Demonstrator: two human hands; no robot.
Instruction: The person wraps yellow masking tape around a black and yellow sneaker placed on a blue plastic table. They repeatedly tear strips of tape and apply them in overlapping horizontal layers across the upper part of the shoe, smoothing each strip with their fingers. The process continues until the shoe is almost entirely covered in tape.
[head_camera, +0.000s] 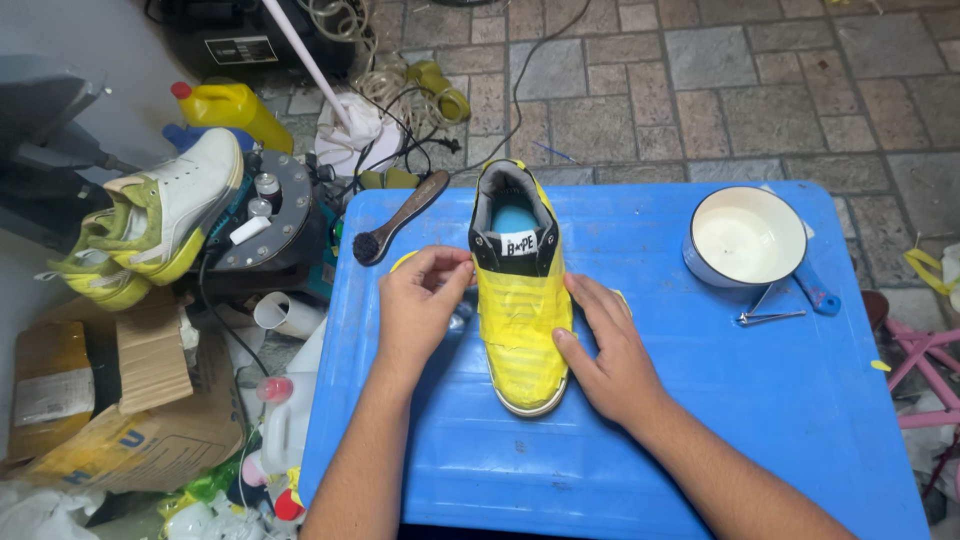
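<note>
Far left: cardboard boxes (130, 410) on floor, w/ a white-and-lime sneaker (165, 215) perched upside-ish on a round metal machine (275, 215) above them; yellow bottle (235, 108) behind, white jug w/ red cap (280, 420) below by table edge. Blue plastic table (700, 400) fills centre. Wooden-handled brush (395, 220) lying at table's back-left corner, bristle end toward the front. Left hand (420, 305) just left of shoe, fingertips bunched, thumb & forefinger pinching end of a yellow tape strip (405, 260) at shoe's collar; other fingers curled under. Shoe (520, 300) mid-table, toe toward wearer, heel away, upright on its sole; upper & toe wrapped in yellow tape, black tongue w/ white label showing, blue insole visible inside. Right hand (610, 350) touching shoe's right side, fingers spread & laid flat, thumb pressing on taped vamp near toe; palm resting on table. Further right, well apart from shoe: white enamel pot (745, 238) w/ blue rim & blue handle, white liquid inside; small metal tool, maybe clippers (770, 316), just in front of pot, touching-or-near can't tell. Far right edge: pink frame (930, 360) beside table, stone-paved floor (760, 90) behind.
</note>
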